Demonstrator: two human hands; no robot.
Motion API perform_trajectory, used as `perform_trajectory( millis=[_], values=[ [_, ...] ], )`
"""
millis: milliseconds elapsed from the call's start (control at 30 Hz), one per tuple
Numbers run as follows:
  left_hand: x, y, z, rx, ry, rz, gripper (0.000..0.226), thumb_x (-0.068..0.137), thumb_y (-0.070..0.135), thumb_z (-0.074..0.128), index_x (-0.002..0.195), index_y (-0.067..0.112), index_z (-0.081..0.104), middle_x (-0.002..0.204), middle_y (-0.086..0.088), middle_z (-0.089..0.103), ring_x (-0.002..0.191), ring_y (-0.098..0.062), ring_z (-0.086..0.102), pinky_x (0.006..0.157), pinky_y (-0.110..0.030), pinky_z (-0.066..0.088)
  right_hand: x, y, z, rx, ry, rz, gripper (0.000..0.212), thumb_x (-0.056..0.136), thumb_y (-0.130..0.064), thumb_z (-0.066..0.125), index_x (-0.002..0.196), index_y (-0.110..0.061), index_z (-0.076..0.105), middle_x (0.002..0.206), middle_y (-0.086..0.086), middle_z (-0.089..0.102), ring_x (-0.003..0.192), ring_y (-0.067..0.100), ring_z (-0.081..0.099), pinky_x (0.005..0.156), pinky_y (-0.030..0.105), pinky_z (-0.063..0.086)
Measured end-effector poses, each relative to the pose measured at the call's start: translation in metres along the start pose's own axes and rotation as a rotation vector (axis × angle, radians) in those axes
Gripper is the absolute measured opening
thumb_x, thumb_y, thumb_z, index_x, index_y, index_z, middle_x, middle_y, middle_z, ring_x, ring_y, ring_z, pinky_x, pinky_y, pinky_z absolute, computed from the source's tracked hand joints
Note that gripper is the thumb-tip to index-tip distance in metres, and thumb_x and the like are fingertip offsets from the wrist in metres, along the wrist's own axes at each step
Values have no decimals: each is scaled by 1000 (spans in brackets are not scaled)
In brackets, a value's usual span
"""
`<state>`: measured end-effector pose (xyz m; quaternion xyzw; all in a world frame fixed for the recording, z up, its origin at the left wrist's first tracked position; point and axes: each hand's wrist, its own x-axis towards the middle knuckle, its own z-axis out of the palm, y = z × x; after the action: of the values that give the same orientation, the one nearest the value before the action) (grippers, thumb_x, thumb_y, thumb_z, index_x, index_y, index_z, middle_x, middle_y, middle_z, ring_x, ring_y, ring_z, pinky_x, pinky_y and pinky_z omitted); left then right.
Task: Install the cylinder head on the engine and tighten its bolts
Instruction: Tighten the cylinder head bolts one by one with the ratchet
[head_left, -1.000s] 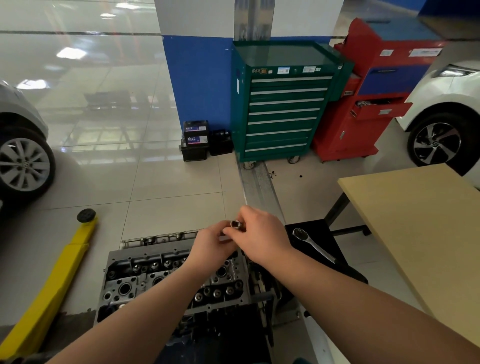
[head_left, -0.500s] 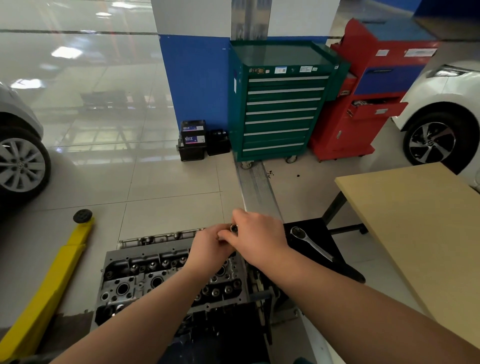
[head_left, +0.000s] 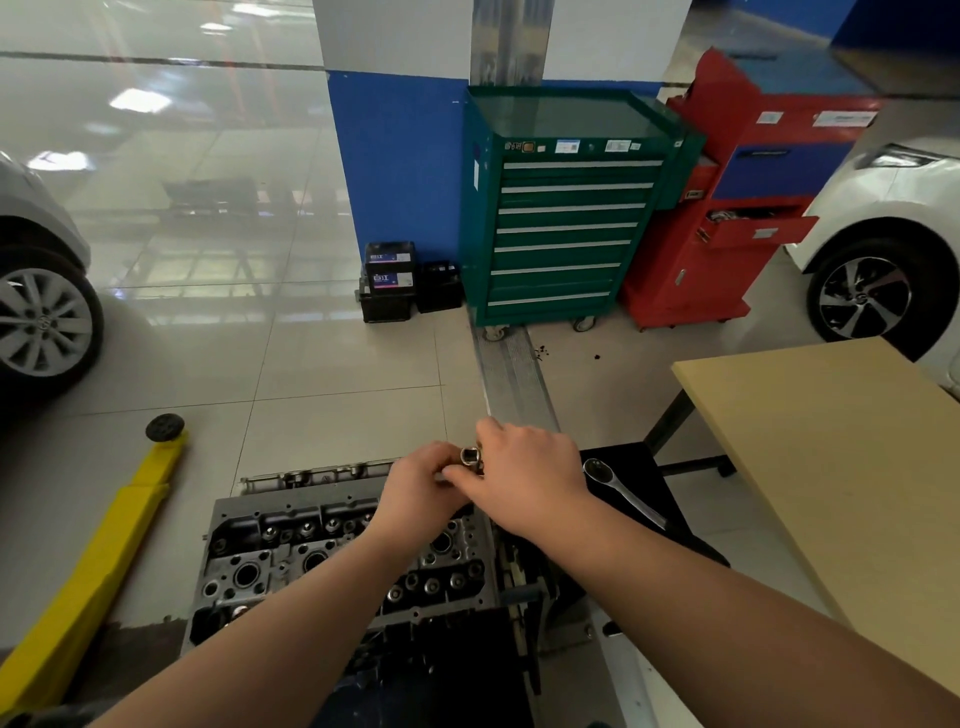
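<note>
Both hands meet above the far right end of the cylinder head (head_left: 332, 551), which sits on the engine (head_left: 457, 654) on the floor. The left hand (head_left: 421, 488) and right hand (head_left: 524, 478) each curl their fingers around a small metal socket (head_left: 470, 456), pinching it between them. A ratchet (head_left: 621, 491) lies on a black stool (head_left: 660, 467) just right, beside the wooden surface (head_left: 831, 467).

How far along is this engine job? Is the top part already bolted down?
Done, it seems: the cylinder head already sits on the engine. In hand: the left hand and the right hand together hold a small metal socket above it. Left: the ratchet lies untouched on the black stool, so tightening appears not yet begun. Whether the bolts are in is too small to tell.
</note>
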<state>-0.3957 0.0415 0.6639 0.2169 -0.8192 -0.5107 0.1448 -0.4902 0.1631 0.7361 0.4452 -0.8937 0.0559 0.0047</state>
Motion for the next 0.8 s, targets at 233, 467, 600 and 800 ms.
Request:
perform_trajectory(
  millis=[233,467,600,800],
  values=[
    [-2,-4,0,68,-84,117,22,91,2,69,95,24,72,75,12,70,69,-3,64,63,-22,49,2,2,-6,15,-74,-10,36,101,-63,46,97,-26,48,82,-4,53,75,24,55,56,33,34],
    [-1,-2,3,76,15,11,27,83,7,72,86,33,72,81,14,73,76,-7,68,63,-21,54,-1,4,-12,95,-123,-78,43,97,-63,53,128,-33,51,119,-7,62,106,23,61,73,37,48],
    [0,-2,2,16,-62,73,21,92,16,74,105,32,78,93,18,78,89,-2,74,80,-24,60,1,6,-14,115,-118,-90,14,102,-35,56,114,-27,56,108,-5,60,97,23,60,69,34,40],
    [1,0,6,23,-25,5,39,82,6,69,86,44,70,80,20,74,73,1,70,66,-19,57,4,-10,-9,79,-103,17,31,105,-47,52,111,-16,56,96,6,67,77,25,52,59,34,34]
  ],
)
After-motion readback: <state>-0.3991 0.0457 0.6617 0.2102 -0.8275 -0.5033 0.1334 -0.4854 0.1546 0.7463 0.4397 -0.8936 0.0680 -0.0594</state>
